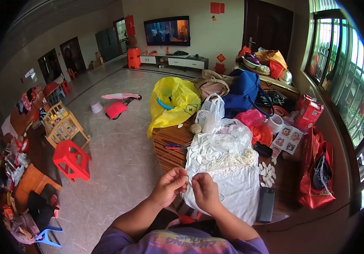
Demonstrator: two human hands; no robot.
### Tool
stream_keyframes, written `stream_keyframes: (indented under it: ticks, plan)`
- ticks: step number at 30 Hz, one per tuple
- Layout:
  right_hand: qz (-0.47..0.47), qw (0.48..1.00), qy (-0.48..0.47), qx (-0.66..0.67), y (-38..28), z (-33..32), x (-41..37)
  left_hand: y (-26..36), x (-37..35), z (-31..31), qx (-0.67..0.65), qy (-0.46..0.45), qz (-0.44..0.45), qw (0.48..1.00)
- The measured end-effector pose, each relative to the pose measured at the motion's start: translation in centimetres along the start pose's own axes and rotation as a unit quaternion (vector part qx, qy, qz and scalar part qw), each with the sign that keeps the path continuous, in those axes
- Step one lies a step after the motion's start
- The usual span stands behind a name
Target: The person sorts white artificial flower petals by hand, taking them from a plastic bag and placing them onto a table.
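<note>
Over the flat white cloth [243, 203], my left hand [170, 187] pinched a small pale piece [186, 179] between its fingers; my right hand [206, 192], just beside it, had its fingers pressed together. Thin cream strings [235, 163] lay heaped on the cloth, atop the striped brown wooden surface [163, 146].

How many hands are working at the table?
2: the left hand, by the white cloth's left edge, and the right hand, over the cloth. I see no others at the table.
</note>
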State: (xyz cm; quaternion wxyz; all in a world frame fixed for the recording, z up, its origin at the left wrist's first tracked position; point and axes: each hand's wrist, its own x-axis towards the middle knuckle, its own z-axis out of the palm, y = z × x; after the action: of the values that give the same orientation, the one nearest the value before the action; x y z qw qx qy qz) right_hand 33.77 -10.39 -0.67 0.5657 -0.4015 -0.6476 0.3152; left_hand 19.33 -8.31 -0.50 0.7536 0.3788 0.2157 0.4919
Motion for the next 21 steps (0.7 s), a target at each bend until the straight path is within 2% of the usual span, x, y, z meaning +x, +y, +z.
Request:
stream_keyframes:
  ticks: [9,14,16,21]
  plan:
    - [0.025,1.000,0.017,-0.007,-0.3,-0.2,0.7,0.2,0.4,0.3,-0.012,0.039,0.001,0.999]
    - [0.073,0.995,0.013,0.060,0.4,-0.1,0.8,-0.2,0.9,0.4,0.001,0.094,0.003,0.996]
    - [0.069,0.994,0.016,0.086,0.5,0.1,0.9,-0.3,1.2,0.1,0.004,0.086,0.005,0.996]
    - [0.142,0.976,0.001,0.162,0.3,-0.1,1.1,-0.5,1.3,-0.1,0.021,0.083,0.013,0.996]
